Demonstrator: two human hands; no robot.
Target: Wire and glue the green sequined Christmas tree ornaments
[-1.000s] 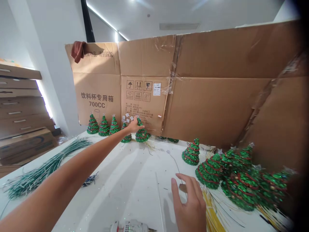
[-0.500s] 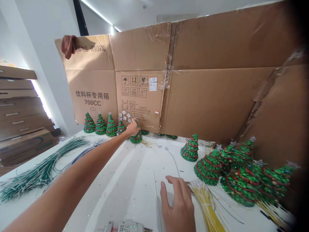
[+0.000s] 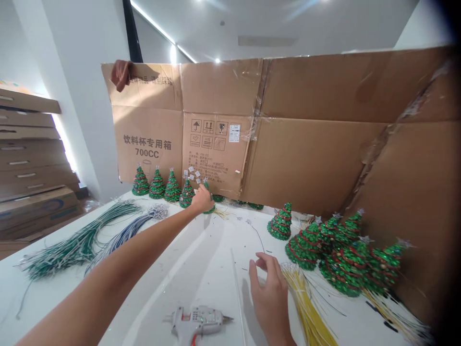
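My left hand (image 3: 202,198) reaches to the back of the table, its fingers closed round a small green tinsel Christmas tree (image 3: 209,210) at the end of a row. Most of that tree is hidden behind the hand. Beside it stands another small Christmas tree (image 3: 187,194) with red garland. Nearer to me, my right hand (image 3: 269,290) hovers over the white table, fingers curved and apart, holding nothing. A thin wire with a star tip (image 3: 249,222) lies just beyond it. To its left rest a clear glue stick (image 3: 237,288) and a hot glue gun (image 3: 200,321).
A tall cardboard sheet (image 3: 306,158) walls off the table's back. Larger Christmas trees (image 3: 347,266) crowd the right side, near a yellow wire bundle (image 3: 306,302). Green wires (image 3: 82,235) and blue wires (image 3: 126,235) lie at left. Stacked boxes (image 3: 32,158) stand beyond.
The view has tilted up and shifted left, bringing more of the glue gun into sight. My left hand stays at the same tree; my right hand stays open over the table.
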